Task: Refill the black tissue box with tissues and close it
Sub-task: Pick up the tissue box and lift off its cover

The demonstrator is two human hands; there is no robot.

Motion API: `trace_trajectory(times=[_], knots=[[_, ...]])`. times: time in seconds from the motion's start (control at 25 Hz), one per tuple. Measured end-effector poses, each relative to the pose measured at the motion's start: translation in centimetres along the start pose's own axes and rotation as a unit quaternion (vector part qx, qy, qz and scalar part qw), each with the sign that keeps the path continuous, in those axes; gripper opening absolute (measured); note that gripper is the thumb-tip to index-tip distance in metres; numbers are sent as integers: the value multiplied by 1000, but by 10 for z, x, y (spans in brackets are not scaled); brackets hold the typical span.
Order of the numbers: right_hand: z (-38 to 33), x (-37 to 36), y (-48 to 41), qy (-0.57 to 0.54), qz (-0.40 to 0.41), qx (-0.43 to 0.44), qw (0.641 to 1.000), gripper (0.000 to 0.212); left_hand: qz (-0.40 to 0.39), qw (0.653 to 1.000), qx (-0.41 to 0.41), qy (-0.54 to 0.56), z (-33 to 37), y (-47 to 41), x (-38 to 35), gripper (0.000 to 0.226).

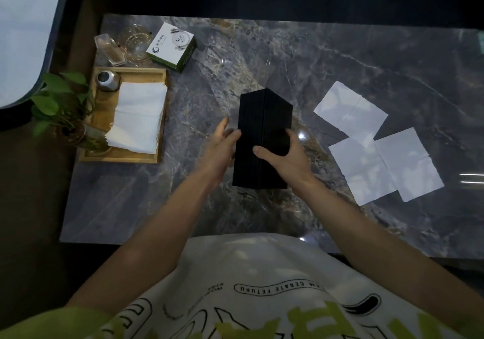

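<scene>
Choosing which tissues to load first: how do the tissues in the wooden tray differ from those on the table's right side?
The tray tissues are stacked in the wooden tray; the loose tissues lie as three spread, partly overlapping sheets on bare marble. Both are white and squarish.

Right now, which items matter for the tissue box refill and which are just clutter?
Job:
black tissue box, held by left hand and right hand
tissue stack in wooden tray
loose tissues on table

Clutter:
white-green carton
glassware
metal canister
plant
</scene>
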State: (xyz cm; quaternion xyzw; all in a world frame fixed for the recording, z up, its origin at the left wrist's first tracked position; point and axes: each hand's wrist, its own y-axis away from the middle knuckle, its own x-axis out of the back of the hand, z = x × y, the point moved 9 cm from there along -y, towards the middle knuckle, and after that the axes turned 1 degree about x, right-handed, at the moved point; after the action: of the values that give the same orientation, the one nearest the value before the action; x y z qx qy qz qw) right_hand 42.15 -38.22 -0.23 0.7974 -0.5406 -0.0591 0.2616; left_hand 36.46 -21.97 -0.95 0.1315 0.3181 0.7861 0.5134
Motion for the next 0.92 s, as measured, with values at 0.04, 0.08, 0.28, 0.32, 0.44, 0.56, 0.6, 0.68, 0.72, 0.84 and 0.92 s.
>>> trace_trajectory(times=[0.04,0.08,0.28,0.32,0.44,0.56,0.6,0.68,0.72,0.84,0.92], knots=[[0,1,-2,46,14,7,999,96,9,1000,1,-11,-2,-2,0,61],[1,1,-5,93,22,14,995,99,13,1000,4,-22,-4,-5,-2,58],[23,-7,-15,233,-6,-34,972,120,-58,998,23,4,-18,-5,-23,53],[28,-10,-16,246,-13,-44,968,122,-65,997,28,11,-21,-6,-24,59],[33,-16,-17,282,-16,-60,958,124,-80,994,51,61,-25,-9,-26,73],[33,-20,-17,292,-15,-61,954,124,-90,988,63,110,-29,-12,-24,76],[32,-20,-18,291,-13,-57,955,123,-101,986,67,117,-31,-12,-24,77],[30,-18,-18,281,-13,-48,958,123,-118,982,74,125,-33,-13,-23,81],[29,-18,-19,277,-16,-45,960,123,-122,981,76,128,-34,-14,-23,82],[28,-16,-19,268,-24,-44,962,123,-132,979,76,136,-37,-16,-22,83],[26,-15,-18,257,-26,-39,965,122,-131,980,74,133,-40,-18,-21,82]])
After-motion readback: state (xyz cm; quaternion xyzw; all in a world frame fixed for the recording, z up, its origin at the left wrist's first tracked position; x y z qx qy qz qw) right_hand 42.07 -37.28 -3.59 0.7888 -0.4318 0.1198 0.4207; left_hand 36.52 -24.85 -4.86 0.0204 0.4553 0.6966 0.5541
